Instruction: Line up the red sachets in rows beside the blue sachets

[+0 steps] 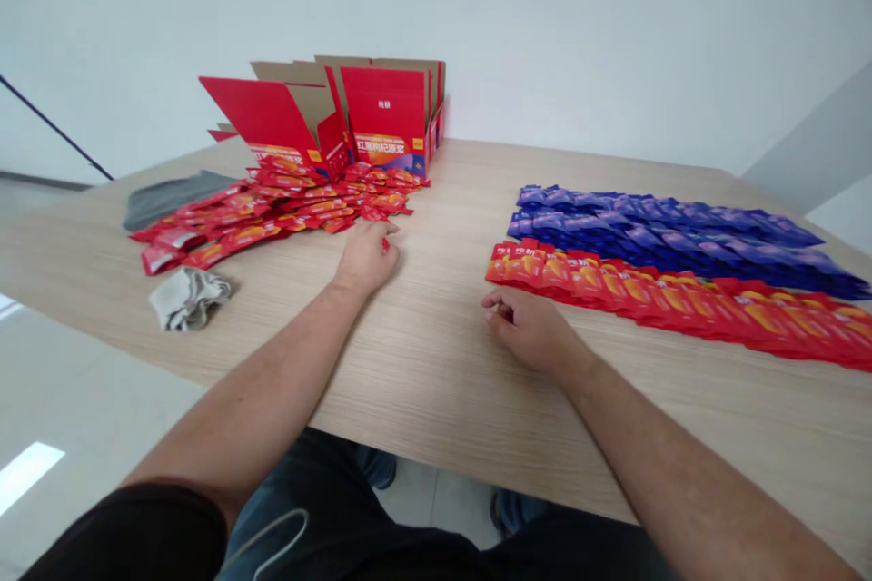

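My left hand (368, 256) rests at the near right edge of a loose pile of red sachets (272, 204). Its fingers are curled, and a small bit of a red sachet (385, 244) shows between thumb and fingers; the rest is hidden. My right hand (528, 327) lies on the table with fingers curled in, and nothing shows in them. Just beyond it runs an overlapping row of red sachets (654, 295), printed with orange and yellow. Behind that row lie overlapping rows of blue sachets (640, 222).
Open red cartons (385, 113) with raised flaps stand behind the pile, near the wall. A grey cloth (170, 198) lies left of the pile, and a crumpled light cloth (189, 298) sits nearer. The wooden table (436, 372) has its front edge close to my legs.
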{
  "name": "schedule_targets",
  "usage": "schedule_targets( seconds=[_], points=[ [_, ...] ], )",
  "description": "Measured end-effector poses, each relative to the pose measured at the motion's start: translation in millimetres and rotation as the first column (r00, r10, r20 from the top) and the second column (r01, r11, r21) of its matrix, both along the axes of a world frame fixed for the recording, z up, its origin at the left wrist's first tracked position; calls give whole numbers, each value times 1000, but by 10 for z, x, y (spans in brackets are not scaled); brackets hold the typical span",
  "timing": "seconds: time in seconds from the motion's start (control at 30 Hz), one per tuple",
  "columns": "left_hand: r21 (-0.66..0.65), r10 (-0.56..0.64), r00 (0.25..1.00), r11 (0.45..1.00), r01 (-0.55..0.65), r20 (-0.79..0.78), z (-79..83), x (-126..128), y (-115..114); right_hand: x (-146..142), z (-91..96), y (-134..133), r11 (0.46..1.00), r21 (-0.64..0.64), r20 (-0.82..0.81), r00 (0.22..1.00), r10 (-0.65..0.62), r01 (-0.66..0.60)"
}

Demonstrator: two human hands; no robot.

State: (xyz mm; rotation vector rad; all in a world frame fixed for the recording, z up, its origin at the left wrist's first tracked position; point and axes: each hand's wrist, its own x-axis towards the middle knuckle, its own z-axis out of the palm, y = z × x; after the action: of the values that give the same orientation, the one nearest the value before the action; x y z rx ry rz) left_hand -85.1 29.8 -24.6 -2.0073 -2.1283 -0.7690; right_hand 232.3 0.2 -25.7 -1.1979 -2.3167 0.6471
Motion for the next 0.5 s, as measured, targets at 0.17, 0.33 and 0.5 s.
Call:
schedule_targets(
  seconds=[0.17, 0.33, 0.5],
  points=[
    [-119, 88, 996, 989, -91, -29, -168, -127, 39, 125, -41, 35, 999, -19, 45, 998, 45, -45],
    [-226, 94, 993, 968, -108, -72, -257, -98, 27, 125, -66, 24, 995, 7, 54, 994, 96, -97],
    [-213, 59, 994, 974, -78, -97, -103, -100, -22, 123, -86, -5, 992, -39, 84, 989, 120, -118]
  ],
)
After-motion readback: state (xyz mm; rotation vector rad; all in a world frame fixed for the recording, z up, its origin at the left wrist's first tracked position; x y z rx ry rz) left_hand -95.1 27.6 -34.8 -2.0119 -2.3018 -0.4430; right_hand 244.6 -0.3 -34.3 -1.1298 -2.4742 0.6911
